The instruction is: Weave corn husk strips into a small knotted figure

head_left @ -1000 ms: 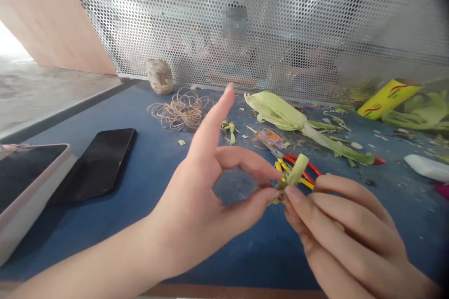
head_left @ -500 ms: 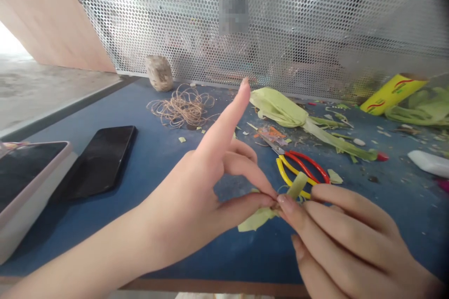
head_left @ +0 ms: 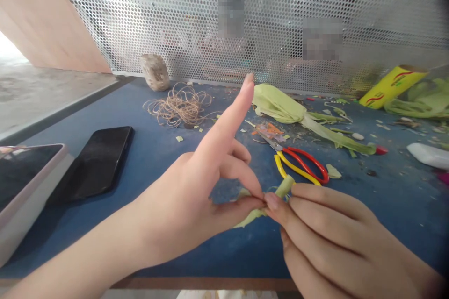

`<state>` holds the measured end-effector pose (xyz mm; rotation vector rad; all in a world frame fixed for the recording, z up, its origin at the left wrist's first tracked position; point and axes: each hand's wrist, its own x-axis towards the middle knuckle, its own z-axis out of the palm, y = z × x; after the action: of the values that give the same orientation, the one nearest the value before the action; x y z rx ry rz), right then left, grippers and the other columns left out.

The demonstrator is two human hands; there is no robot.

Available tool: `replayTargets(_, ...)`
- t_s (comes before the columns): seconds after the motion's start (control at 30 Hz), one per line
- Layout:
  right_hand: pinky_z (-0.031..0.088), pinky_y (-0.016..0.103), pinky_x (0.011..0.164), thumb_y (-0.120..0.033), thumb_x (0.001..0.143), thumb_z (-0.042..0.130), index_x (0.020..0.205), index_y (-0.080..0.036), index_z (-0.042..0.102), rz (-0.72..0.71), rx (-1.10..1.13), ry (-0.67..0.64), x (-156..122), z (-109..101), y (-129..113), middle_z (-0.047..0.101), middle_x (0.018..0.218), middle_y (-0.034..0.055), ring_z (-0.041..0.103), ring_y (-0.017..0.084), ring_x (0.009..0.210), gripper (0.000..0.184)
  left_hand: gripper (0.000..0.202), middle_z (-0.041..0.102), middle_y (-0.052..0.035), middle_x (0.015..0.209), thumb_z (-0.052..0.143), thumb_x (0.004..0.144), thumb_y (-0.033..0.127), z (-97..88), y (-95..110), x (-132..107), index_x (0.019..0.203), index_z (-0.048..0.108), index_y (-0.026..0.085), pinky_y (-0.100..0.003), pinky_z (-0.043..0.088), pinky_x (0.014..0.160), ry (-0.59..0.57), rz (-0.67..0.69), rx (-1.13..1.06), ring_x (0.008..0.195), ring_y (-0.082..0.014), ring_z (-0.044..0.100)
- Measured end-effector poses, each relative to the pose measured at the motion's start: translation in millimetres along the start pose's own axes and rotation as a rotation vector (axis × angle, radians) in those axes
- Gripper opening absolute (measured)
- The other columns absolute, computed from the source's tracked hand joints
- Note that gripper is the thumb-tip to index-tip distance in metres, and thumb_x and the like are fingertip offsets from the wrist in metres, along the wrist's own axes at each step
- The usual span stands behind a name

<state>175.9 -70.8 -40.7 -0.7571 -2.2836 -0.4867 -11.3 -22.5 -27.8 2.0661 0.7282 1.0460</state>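
Both my hands meet low in the middle over a blue table (head_left: pixel 147 159). My left hand (head_left: pixel 196 201) pinches a small pale green leaf strip (head_left: pixel 284 186) between thumb and middle finger, with the index finger stuck straight up. My right hand (head_left: pixel 333 238) grips the same strip from the right with thumb and fingers closed on it. A loose end of the strip (head_left: pixel 247 217) hangs below my left thumb. Just beyond the hands lie scissors (head_left: pixel 300 163) with one red and one yellow handle.
A black phone (head_left: pixel 96 163) and a tablet in a pale case (head_left: pixel 24 182) lie at left. Tan twine (head_left: pixel 180 107), a twine spool (head_left: pixel 154 72), green husk leaves (head_left: pixel 287 110), a yellow tube (head_left: pixel 393 86) and scraps lie further back. People sit behind a perforated metal screen (head_left: pixel 280 23).
The hands have sunk slightly and closed tighter on the strip; less of it sticks up above my fingers. The view has shifted, so the scissors show fully.
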Motion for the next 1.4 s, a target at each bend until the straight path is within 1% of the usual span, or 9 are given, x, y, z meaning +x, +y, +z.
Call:
replayTargets(0.1, 0.054, 0.031, 0.076, -0.002, 0.08, 0.047, 0.072, -0.02, 0.059, -0.251, -0.098, 0.059, -2, 10, 8, 0.069, 0.08, 0.0025, 0.064, 0.015, 0.076, 0.023, 0.093, 0.063, 0.0089, 0.062, 0.059, 0.072, 0.007, 2.4, 1, 0, 0.14, 0.0, 0.028, -0.029, 0.042, 0.088, 0.035, -0.015, 0.074, 0.072, -0.0129, 0.059)
replayTargets(0.17, 0.053, 0.036, 0.075, -0.004, 0.08, 0.048, 0.076, -0.017, 0.059, -0.26, -0.151, 0.072, -3, 14, 10, 0.069, 0.08, 0.0061, 0.063, 0.019, 0.08, 0.017, 0.088, 0.062, 0.0088, 0.061, 0.058, 0.074, 0.008, 4.1, 4, 0, 0.14, 0.003, 0.027, -0.031, 0.042, 0.088, 0.084, 0.017, 0.134, 0.072, -0.0134, 0.058)
replayTargets(0.3, 0.053, 0.041, 0.068, -0.012, 0.081, 0.045, 0.081, -0.016, 0.058, -0.214, -0.152, 0.03, -1, 16, 8, 0.069, 0.079, 0.0118, 0.062, 0.024, 0.082, 0.014, 0.049, 0.064, 0.0031, 0.062, 0.055, 0.077, 0.014, 5.4, 6, 0, 0.122, 0.045, 0.028, -0.04, 0.038, 0.092, 0.092, 0.023, 0.224, 0.076, -0.0185, 0.056)
replayTargets(0.4, 0.054, 0.041, 0.065, -0.011, 0.082, 0.041, 0.082, -0.016, 0.058, -0.225, -0.153, 0.02, 2, 16, 8, 0.069, 0.079, 0.0126, 0.062, 0.024, 0.08, 0.018, 0.027, 0.065, 0.0004, 0.063, 0.058, 0.075, 0.02, 5.1, 5, -1, 0.101, 0.058, 0.027, -0.04, 0.039, 0.091, 0.088, -0.034, 0.205, 0.08, -0.0205, 0.057)
replayTargets(0.63, 0.054, 0.038, 0.063, -0.005, 0.081, 0.039, 0.08, -0.016, 0.059, -0.229, -0.214, 0.051, 2, 18, 9, 0.069, 0.073, 0.0095, 0.062, 0.022, 0.072, 0.023, 0.05, 0.065, 0.0023, 0.097, 0.051, 0.078, 0.017, 6.2, 1, 1, 0.124, 0.041, 0.032, -0.034, 0.043, 0.085, 0.137, 0.004, 0.202, 0.084, -0.0163, 0.06)
replayTargets(0.8, 0.052, 0.039, 0.061, -0.007, 0.081, 0.038, 0.081, -0.015, 0.059, -0.247, -0.204, -0.008, 3, 17, 9, 0.068, 0.076, 0.0125, 0.062, 0.023, 0.07, 0.023, 0.046, 0.055, 0.0013, 0.12, 0.054, 0.075, 0.013, 4.9, 0, 1, 0.114, 0.047, 0.035, -0.035, 0.043, 0.087, 0.163, 0.052, 0.324, 0.096, -0.019, 0.058)
replayTargets(0.97, 0.051, 0.039, 0.059, -0.007, 0.081, 0.037, 0.08, -0.017, 0.059, -0.298, -0.203, -0.053, 3, 18, 8, 0.067, 0.073, 0.0095, 0.06, 0.022, 0.066, 0.024, 0.042, 0.062, -0.0017, 0.103, 0.056, 0.073, 0.012, 2.9, 1, 1, 0.111, 0.052, 0.029, -0.033, 0.043, 0.086, 0.169, 0.02, 0.353, 0.092, -0.0199, 0.058)
replayTargets(1.13, 0.05, 0.038, 0.061, -0.008, 0.08, 0.04, 0.078, -0.018, 0.06, -0.329, -0.18, -0.086, 6, 20, 7, 0.064, 0.067, 0.0053, 0.059, 0.021, 0.065, 0.022, 0.071, 0.059, 0.0061, 0.069, 0.055, 0.078, 0.014, 4.7, -8, 0, 0.137, 0.018, 0.031, -0.027, 0.046, 0.081, 0.109, 0.123, 0.461, 0.076, -0.0145, 0.058)
replayTargets(1.4, 0.048, 0.034, 0.056, -0.008, 0.077, 0.045, 0.068, -0.018, 0.058, -0.314, -0.098, -0.123, 12, 27, 6, 0.055, 0.054, 0.0017, 0.049, 0.016, 0.049, 0.019, 0.079, 0.064, 0.0011, 0.079, 0.054, 0.079, 0.012, 10.5, -24, -3, 0.141, 0.006, 0.021, -0.03, 0.048, 0.077, 0.189, 0.413, 0.703, 0.07, -0.0151, 0.057)
